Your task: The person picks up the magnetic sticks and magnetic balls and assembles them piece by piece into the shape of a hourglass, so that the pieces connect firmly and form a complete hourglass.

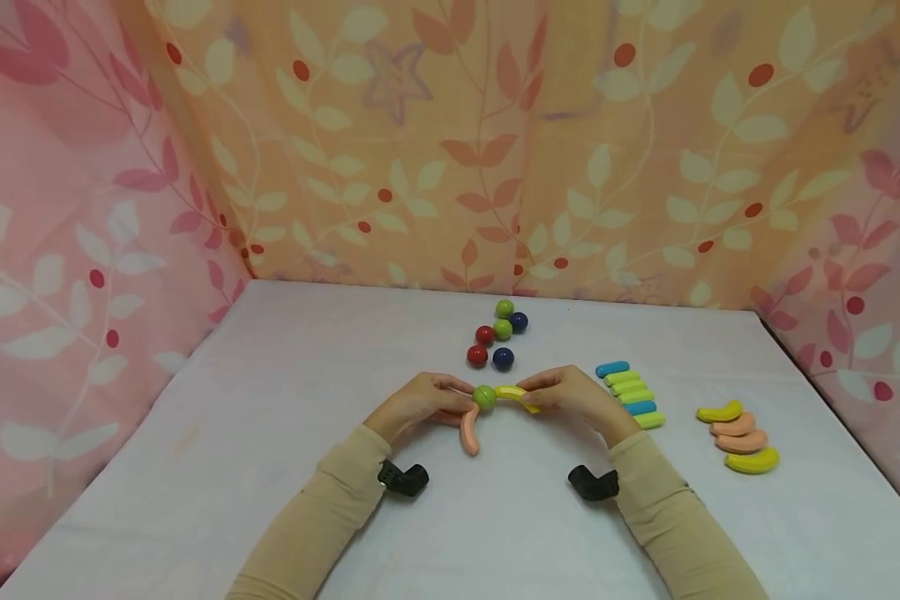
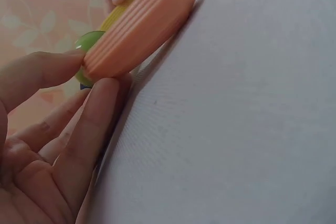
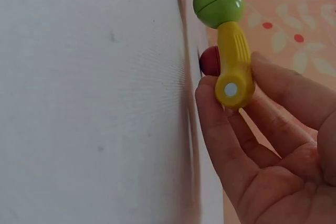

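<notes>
Over the middle of the table, a green ball (image 1: 484,397) joins two curved toy sticks end to end. My left hand (image 1: 427,400) pinches the orange curved stick (image 2: 139,30) at its ball end between thumb and finger; the stick's other end points toward me. From the other side, my right hand (image 1: 570,396) pinches the yellow curved stick (image 3: 233,56) near its free end, where a pale round disc shows. The ball (image 3: 218,4) sits against the yellow stick's far end and has a seam line around it.
Several red, green and dark blue balls (image 1: 503,359) lie beyond the hands. To the right are a row of straight blue and lime sticks (image 1: 632,397) and a group of yellow and orange curved sticks (image 1: 742,442). Floral cloth (image 1: 390,167) stands behind the white table (image 1: 270,350).
</notes>
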The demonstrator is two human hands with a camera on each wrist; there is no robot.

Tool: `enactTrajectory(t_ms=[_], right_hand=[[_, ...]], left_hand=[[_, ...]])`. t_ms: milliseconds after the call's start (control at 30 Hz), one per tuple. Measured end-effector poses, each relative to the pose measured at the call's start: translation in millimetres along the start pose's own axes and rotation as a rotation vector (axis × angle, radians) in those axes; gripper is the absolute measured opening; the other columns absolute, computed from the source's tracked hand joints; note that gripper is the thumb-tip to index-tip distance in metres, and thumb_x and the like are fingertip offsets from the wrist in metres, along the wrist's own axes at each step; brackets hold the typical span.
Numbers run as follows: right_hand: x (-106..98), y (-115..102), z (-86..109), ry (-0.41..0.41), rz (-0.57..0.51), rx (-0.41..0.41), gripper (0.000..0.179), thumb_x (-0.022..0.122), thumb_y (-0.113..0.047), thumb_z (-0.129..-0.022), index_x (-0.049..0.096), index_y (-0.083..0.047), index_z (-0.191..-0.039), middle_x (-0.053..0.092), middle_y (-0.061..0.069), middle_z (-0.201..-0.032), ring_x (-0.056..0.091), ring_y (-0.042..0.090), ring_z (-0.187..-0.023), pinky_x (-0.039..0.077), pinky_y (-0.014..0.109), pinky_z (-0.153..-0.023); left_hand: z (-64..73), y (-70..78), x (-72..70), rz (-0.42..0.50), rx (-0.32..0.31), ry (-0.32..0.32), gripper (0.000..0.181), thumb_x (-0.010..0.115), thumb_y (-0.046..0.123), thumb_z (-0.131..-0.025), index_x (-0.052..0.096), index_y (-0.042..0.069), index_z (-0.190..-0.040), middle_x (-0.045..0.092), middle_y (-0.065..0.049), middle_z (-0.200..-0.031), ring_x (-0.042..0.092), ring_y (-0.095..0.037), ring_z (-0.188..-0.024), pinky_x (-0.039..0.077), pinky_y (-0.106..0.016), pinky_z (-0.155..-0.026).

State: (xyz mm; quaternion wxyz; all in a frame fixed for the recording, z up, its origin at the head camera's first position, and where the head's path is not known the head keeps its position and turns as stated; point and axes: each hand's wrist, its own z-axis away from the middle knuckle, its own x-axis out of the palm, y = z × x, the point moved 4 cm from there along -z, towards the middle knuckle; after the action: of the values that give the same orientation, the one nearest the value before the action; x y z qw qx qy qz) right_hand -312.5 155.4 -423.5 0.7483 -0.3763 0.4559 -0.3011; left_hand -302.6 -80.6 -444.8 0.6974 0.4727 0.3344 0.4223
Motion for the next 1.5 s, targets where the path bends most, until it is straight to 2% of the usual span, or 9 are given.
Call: enactTrajectory(t_ms=[167,267,433,533,767,967,1200,1300,1500], right_hand=[[1.1,3.4,-0.8,-0.002,-0.035,-0.015,0.032,0.069,-0.017,-0.092,0.071,-0.004,-0.121,0.071,0.013,-0.119,0.062,0.013,-0.086,0.055,0.023,-0.077],[1.1,2.8,0.7,0.004,-0.046,-0.012,0.032,0.071,-0.017,-0.092,0.071,-0.003,-0.12,0.07,0.013,-0.12,0.063,0.012,-0.085,0.057,0.024,-0.077],[-0.8,3.1,1.0,-0.019,-0.053,-0.029,0.038,0.073,-0.018,-0.088,0.07,-0.004,-0.123,0.07,0.012,-0.122,0.063,0.013,-0.093,0.055,0.026,-0.085],[-2.0,3.6,0.1,-0.037,-0.051,-0.036,0.041,0.076,-0.016,-0.085,0.069,-0.004,-0.124,0.07,0.011,-0.123,0.063,0.012,-0.097,0.055,0.025,-0.088],[-0.4,0.7,1.8,-0.035,-0.079,-0.021,0.033,0.074,-0.01,-0.087,0.071,0.0,-0.118,0.073,0.012,-0.117,0.065,0.01,-0.088,0.058,0.024,-0.081],[2.5,-3.9,2.3,0.002,-0.076,-0.03,0.029,0.073,-0.013,-0.089,0.073,0.0,-0.114,0.073,0.012,-0.113,0.066,0.009,-0.088,0.059,0.025,-0.083],[16.8,-9.5,-8.6,-0.035,-0.076,-0.049,0.028,0.074,-0.016,-0.089,0.074,-0.002,-0.113,0.074,0.009,-0.109,0.067,0.009,-0.089,0.058,0.024,-0.085],[19.2,-12.4,-12.9,-0.038,-0.091,-0.04,0.029,0.075,-0.018,-0.089,0.074,-0.002,-0.113,0.075,0.009,-0.108,0.069,0.01,-0.089,0.059,0.027,-0.087],[1.7,-8.2,-14.3,0.099,-0.086,0.027,0.033,0.073,-0.024,-0.091,0.072,-0.004,-0.118,0.074,0.009,-0.112,0.069,0.012,-0.096,0.057,0.03,-0.094]], left_hand=[[2.5,2.0,0.5,-0.059,-0.014,0.004,0.035,0.075,0.012,-0.087,0.068,0.001,-0.12,0.076,-0.012,-0.105,0.072,-0.012,-0.083,0.062,-0.028,-0.081],[3.7,4.3,0.7,-0.112,0.003,0.016,0.035,0.074,0.013,-0.088,0.068,0.001,-0.12,0.075,-0.012,-0.109,0.071,-0.012,-0.086,0.061,-0.028,-0.082],[3.1,7.7,2.9,-0.163,0.051,0.016,0.041,0.073,0.014,-0.089,0.064,0.004,-0.127,0.068,-0.011,-0.122,0.066,-0.013,-0.098,0.059,-0.031,-0.089],[3.6,8.9,3.9,-0.201,0.049,0.011,0.034,0.073,0.016,-0.09,0.068,0.005,-0.122,0.069,-0.008,-0.12,0.066,-0.013,-0.098,0.059,-0.03,-0.088],[4.9,9.4,4.3,-0.223,0.026,0.009,0.02,0.075,0.022,-0.088,0.074,0.006,-0.102,0.073,-0.003,-0.098,0.066,-0.013,-0.088,0.059,-0.028,-0.083],[2.2,8.5,6.9,-0.181,0.039,0.007,0.028,0.073,0.018,-0.09,0.071,0.003,-0.113,0.073,-0.006,-0.105,0.068,-0.011,-0.087,0.061,-0.03,-0.085],[4.4,3.8,3.7,-0.224,0.019,0.039,0.031,0.074,0.024,-0.089,0.071,0.007,-0.115,0.074,-0.003,-0.105,0.067,-0.011,-0.09,0.058,-0.028,-0.087],[3.8,3.5,3.4,-0.206,0.021,0.045,0.03,0.074,0.021,-0.089,0.071,0.006,-0.115,0.074,-0.005,-0.104,0.066,-0.011,-0.087,0.059,-0.028,-0.085],[0.5,3.4,2.3,-0.214,-0.002,0.038,0.028,0.074,0.02,-0.089,0.072,0.005,-0.112,0.074,-0.005,-0.103,0.067,-0.01,-0.085,0.06,-0.028,-0.084]])
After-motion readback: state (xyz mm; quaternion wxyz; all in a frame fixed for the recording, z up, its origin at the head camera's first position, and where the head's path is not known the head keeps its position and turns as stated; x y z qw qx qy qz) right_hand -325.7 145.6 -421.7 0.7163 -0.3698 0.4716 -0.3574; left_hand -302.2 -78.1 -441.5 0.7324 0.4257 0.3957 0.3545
